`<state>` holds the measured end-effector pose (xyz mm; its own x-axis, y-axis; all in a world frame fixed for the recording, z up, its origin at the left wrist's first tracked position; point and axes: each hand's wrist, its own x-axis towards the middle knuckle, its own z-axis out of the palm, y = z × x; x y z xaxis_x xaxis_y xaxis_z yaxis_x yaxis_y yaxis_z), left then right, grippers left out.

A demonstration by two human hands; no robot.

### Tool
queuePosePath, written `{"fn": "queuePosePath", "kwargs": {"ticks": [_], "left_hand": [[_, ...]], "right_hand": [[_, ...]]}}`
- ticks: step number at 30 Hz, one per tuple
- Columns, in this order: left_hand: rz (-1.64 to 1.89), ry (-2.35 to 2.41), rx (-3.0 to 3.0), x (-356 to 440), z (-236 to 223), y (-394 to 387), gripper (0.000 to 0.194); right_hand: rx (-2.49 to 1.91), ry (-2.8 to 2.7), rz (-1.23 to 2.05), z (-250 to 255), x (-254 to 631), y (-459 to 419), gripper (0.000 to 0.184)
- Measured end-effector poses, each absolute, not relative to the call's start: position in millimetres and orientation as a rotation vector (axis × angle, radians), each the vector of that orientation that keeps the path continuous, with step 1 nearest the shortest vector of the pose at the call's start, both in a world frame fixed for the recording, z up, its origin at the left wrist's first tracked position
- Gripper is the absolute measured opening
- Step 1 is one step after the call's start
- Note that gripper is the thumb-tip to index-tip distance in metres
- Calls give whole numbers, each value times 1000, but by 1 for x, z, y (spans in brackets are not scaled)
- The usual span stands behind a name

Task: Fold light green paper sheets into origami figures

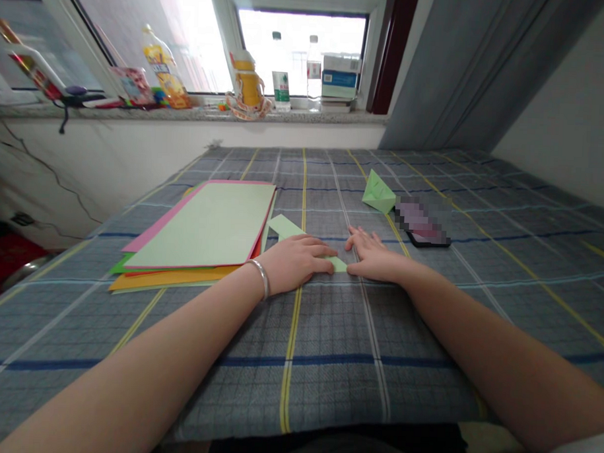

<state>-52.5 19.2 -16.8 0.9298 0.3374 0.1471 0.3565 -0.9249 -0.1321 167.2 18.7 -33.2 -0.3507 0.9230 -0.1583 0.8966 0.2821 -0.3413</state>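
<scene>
A light green folded paper strip (288,227) lies slantwise on the checked cloth. My left hand (297,261), with a silver bangle at the wrist, rests flat over its middle and hides most of it. The strip's upper left end and its pointed lower right end show past the fingers. Just right of that point, my right hand (370,254) lies on the cloth with its fingers spread and nothing in them. Its thumb is close to the paper's tip; whether they touch I cannot tell.
A stack of coloured paper sheets (203,226) lies to the left, pale green on top. Beyond my right hand are a green folded paper shape (379,193) and a phone (424,222). Bottles, a yellow flask (247,82) and boxes (339,76) line the windowsill.
</scene>
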Motion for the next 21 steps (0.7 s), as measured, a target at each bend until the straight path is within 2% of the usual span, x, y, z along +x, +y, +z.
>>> {"fn": "queuePosePath", "kwargs": {"ticks": [21], "left_hand": [[-177, -556, -2970, -57, -18, 18, 23]], "right_hand": [[-1652, -2538, 578, -34, 179, 21, 35]]}}
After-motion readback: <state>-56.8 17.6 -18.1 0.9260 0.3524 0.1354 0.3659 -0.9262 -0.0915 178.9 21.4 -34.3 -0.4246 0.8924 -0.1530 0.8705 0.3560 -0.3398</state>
